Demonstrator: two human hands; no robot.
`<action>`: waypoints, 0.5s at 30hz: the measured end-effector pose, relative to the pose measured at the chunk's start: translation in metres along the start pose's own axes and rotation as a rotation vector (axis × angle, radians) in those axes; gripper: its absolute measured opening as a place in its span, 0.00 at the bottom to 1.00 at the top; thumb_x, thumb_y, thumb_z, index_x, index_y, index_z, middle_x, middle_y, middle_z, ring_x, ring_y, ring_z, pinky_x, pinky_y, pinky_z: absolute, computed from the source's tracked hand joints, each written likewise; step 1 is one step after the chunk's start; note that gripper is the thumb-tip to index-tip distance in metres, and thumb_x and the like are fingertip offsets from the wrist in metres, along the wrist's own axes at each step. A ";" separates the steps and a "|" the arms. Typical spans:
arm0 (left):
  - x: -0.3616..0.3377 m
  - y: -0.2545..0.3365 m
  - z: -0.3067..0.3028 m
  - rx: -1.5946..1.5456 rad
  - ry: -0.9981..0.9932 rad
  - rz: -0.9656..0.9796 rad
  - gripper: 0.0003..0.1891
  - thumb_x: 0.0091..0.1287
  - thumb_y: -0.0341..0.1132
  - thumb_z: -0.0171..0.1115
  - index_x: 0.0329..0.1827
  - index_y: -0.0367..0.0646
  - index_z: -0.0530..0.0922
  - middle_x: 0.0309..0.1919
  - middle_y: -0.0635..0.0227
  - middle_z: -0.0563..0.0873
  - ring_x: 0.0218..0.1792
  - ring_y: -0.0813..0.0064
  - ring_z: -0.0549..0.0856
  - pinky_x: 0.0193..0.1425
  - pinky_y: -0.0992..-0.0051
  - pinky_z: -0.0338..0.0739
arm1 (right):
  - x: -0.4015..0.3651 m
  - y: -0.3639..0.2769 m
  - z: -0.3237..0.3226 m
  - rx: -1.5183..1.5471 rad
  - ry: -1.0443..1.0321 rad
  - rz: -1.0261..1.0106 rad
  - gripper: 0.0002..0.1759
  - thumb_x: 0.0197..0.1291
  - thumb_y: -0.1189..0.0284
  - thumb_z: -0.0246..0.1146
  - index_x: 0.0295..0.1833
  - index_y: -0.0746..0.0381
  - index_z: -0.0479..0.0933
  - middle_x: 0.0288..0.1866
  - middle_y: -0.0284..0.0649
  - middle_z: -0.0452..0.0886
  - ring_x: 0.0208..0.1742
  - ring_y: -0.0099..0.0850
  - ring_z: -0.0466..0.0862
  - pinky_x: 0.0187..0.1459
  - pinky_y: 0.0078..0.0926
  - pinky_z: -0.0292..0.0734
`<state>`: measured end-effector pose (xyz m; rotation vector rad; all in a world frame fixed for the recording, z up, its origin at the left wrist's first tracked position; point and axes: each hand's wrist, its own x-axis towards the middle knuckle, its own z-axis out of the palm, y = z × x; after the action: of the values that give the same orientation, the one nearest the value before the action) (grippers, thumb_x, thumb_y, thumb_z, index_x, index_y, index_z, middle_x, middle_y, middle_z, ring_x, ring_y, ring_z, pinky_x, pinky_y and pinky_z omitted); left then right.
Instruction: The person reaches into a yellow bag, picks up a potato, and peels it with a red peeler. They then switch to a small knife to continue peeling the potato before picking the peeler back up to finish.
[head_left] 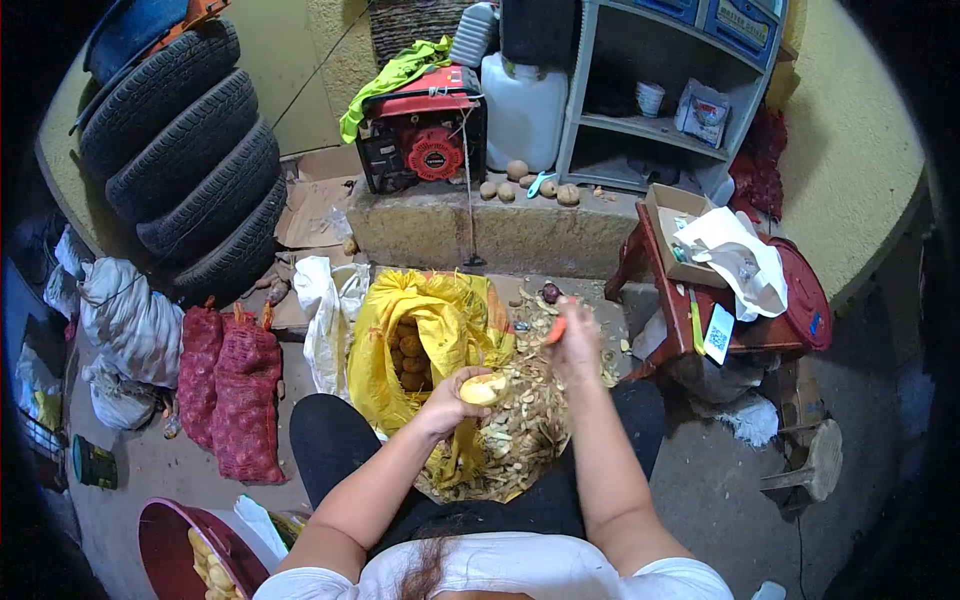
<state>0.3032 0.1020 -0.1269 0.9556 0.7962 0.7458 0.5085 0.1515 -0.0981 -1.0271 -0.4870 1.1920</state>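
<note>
My left hand [448,408] is closed around a pale yellow, mostly peeled potato [485,390] above the heap of peelings. To its right, my right hand [580,350] grips an orange-red peeler [556,330]; motion blurs the fingers, and the blade does not show clearly. The peeler is apart from the potato. Below both hands lies a thick pile of potato peelings [530,440] between my knees. A yellow woven sack [375,350] stands open beside my left hand, with unpeeled potatoes [411,355] inside.
At lower left, a dark red tub [165,535] holds peeled potatoes [210,570]. Red net sacks [245,400] of onions and stacked tyres [190,140] stand on the left. A generator [425,140] rests on the ledge ahead. On the right are a wooden stool [690,330] and shelves [650,130].
</note>
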 end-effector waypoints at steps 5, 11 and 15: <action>0.003 0.000 -0.003 -0.098 -0.029 0.036 0.34 0.42 0.12 0.61 0.56 0.37 0.63 0.47 0.65 0.76 0.47 0.74 0.78 0.48 0.77 0.76 | -0.006 -0.062 -0.038 -0.497 0.099 -0.381 0.14 0.53 0.69 0.61 0.36 0.68 0.69 0.28 0.33 0.73 0.28 0.19 0.71 0.30 0.18 0.68; 0.004 0.005 0.001 -0.466 -0.113 -0.142 0.27 0.55 0.24 0.57 0.59 0.38 0.61 0.51 0.62 0.74 0.49 0.70 0.77 0.49 0.72 0.73 | -0.030 -0.071 -0.049 -1.034 0.227 -0.369 0.22 0.49 0.61 0.62 0.38 0.70 0.69 0.31 0.50 0.78 0.36 0.37 0.79 0.39 0.31 0.71; 0.001 0.008 0.001 -0.470 -0.180 -0.090 0.28 0.54 0.24 0.57 0.60 0.38 0.61 0.51 0.63 0.73 0.50 0.70 0.76 0.50 0.70 0.73 | -0.070 -0.085 -0.051 -1.529 0.208 -0.222 0.20 0.47 0.62 0.60 0.38 0.68 0.69 0.34 0.54 0.77 0.40 0.48 0.78 0.41 0.39 0.72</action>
<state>0.3025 0.1054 -0.1195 0.5498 0.4712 0.7154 0.5688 0.0658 -0.0373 -2.2476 -1.3732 0.3205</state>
